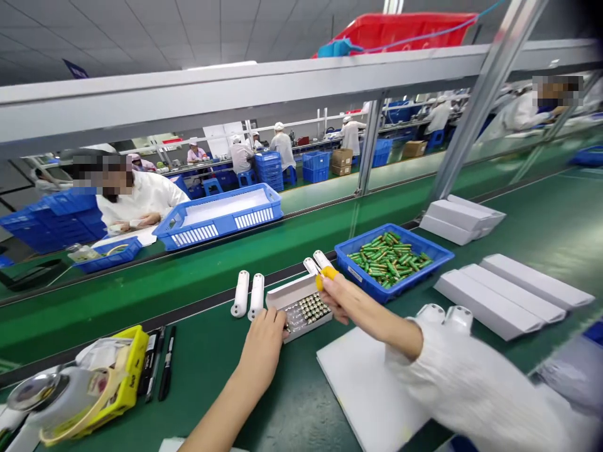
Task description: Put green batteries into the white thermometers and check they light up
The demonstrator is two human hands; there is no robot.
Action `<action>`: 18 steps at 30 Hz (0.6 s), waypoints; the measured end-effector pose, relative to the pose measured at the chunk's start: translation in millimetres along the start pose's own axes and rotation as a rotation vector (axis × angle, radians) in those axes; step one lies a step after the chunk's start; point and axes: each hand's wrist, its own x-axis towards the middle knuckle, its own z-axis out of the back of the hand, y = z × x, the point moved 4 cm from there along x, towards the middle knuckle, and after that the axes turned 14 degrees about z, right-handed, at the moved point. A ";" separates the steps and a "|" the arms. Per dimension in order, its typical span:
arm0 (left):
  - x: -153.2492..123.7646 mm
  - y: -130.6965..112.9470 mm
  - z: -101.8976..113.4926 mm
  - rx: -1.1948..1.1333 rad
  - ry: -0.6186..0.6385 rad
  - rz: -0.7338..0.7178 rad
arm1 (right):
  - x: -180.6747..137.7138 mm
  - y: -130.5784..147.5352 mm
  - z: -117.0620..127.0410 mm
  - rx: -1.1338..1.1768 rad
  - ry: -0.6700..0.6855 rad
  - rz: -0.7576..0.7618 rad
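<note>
My left hand (262, 342) has its fingers curled over the left end of an open white box (308, 328). In the box, several small round metal-ended pieces (311, 307) stand in rows in the right part, beside clear plastic cells (294, 316). Above the box's right end is my right hand (342, 296), with yellow covers on the thumb and index fingertip, pinched together; what lies between them is too small to make out. Two white rounded housings (241, 294) stand left of the box. More white housings (321, 258) show just beyond my right fingertips.
A blue tray (346, 274) of green cylinders is behind my right hand. White cartons (494, 301) lie at right, a white foam sheet (358, 383) under my right forearm. A yellow basket (134, 367) and black pens (167, 364) are at left. A co-worker (151, 194) sits across.
</note>
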 end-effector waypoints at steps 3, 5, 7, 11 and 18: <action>-1.1 5.6 -2.0 -0.085 0.003 0.005 | -5.3 -21.6 -24.6 0.288 -0.106 -0.039; -1.3 8.2 -1.5 -0.142 0.009 0.016 | -4.2 -39.8 -35.6 0.366 -0.115 -0.054; -0.1 9.3 -2.2 -0.173 0.014 0.032 | -2.1 -56.0 -42.9 0.405 -0.106 -0.068; 4.4 8.5 -6.1 -0.192 0.032 0.027 | -2.7 -74.2 -48.9 0.422 -0.089 -0.103; 4.1 23.3 11.9 -0.519 -0.089 0.082 | -15.0 -76.2 -49.6 0.374 -0.029 -0.114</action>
